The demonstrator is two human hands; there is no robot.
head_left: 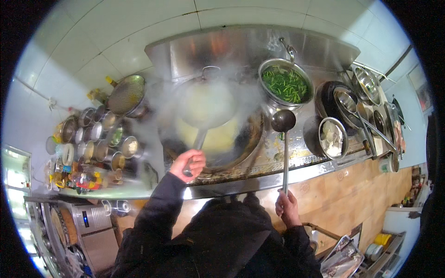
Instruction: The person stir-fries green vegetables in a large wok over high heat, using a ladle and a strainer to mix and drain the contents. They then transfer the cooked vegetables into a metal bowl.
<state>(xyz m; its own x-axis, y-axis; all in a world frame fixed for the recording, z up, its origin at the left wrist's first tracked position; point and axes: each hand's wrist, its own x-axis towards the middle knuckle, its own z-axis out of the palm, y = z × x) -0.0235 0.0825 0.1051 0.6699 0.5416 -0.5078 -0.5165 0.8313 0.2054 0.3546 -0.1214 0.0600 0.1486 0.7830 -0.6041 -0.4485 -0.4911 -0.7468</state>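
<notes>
My left hand [188, 164] is closed round the handle of a large round strainer [208, 104], with a hook loop at its far end. The strainer is over the wok [252, 139], and thick steam blurs both it and its contents. Pale yellowish liquid [213, 141] shows in the wok. In my right hand [288, 208] is the long handle of a ladle [283, 121]. Its dark bowl is over the steel stove top, just in front of a metal pot [264, 90] of green cut vegetables [287, 85] in liquid. What the ladle holds, if anything, I cannot make out.
To the left stand a mesh-like round pan [126, 96] and several small seasoning pots [130, 146]. On the right are a bowl of white pieces [332, 138], a dark wok [327, 97] and another ladle [371, 123]. A faucet [290, 52] rises behind the pot.
</notes>
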